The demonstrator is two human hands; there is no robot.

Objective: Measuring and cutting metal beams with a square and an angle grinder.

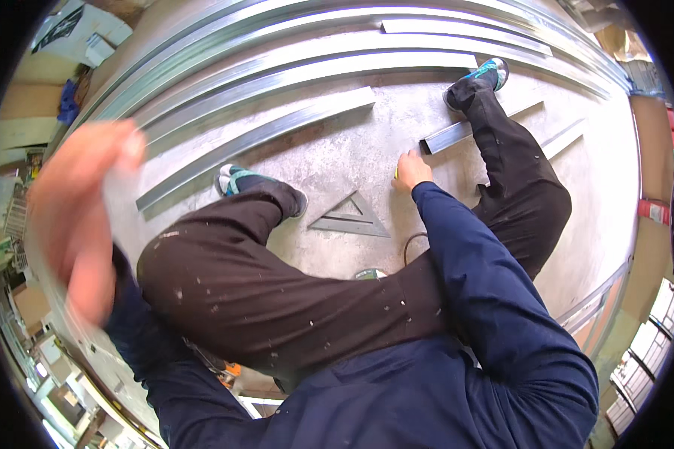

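1. Concrete floor [329,150], grey and scuffed; long metal channels [277,75] lie in rows across its far side.
2. Right hand [410,170] rests on floor, fingers curled narrow, just beside end of short metal channel [448,137]; whether it grips anything, cannot tell.
3. Left hand [79,217] raised near camera, blurred; fingers' state unclear.
4. Triangular metal square [350,216] lies flat between the legs, near right hand.
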